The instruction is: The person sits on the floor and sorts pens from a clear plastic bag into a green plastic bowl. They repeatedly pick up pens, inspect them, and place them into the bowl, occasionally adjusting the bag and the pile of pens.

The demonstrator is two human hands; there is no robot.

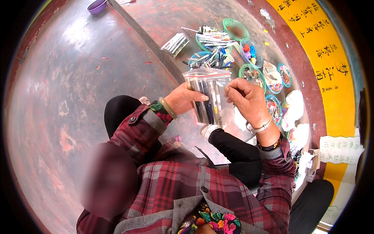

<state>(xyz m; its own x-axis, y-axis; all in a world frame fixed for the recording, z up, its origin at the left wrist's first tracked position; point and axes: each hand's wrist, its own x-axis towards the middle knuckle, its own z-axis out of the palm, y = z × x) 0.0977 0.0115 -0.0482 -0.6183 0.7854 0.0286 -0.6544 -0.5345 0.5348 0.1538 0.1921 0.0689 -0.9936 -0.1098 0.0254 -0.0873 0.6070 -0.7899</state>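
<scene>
Clear plastic bag (208, 95) of pens, held upright in front of the chest over the red floor (78, 97); left hand (183, 99) grips its left edge, thumb across the front; right hand (245, 97) pinches the upper right edge near the seal. Likely light; film soft, probably slippery; pens stiffen it; best held at the side edges. Bowls (249, 72) of pens and small items lie beyond.

Red plaid shirt sleeves (272, 167), green-rimmed bowls (235, 29) (one purple (96, 6)), yellow banner (331, 66)
</scene>
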